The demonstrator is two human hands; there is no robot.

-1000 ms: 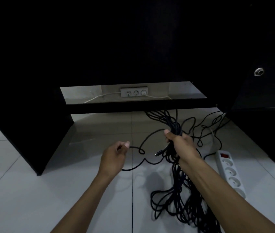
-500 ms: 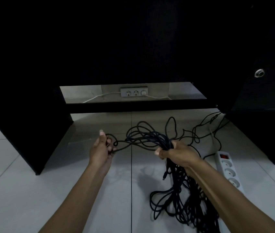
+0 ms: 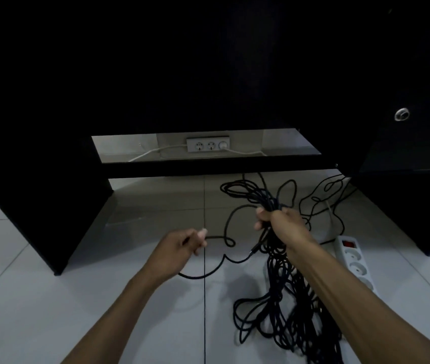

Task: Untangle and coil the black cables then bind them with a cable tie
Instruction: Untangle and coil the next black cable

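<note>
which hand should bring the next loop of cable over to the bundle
Left. The left hand already pinches the free strand that runs to the black cable bundle, while the right hand is occupied gripping that bundle.

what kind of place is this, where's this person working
Probably a home or office room, on the floor under a dark desk: pale floor tiles, a wall socket strip behind, a white power strip beside it.
</note>
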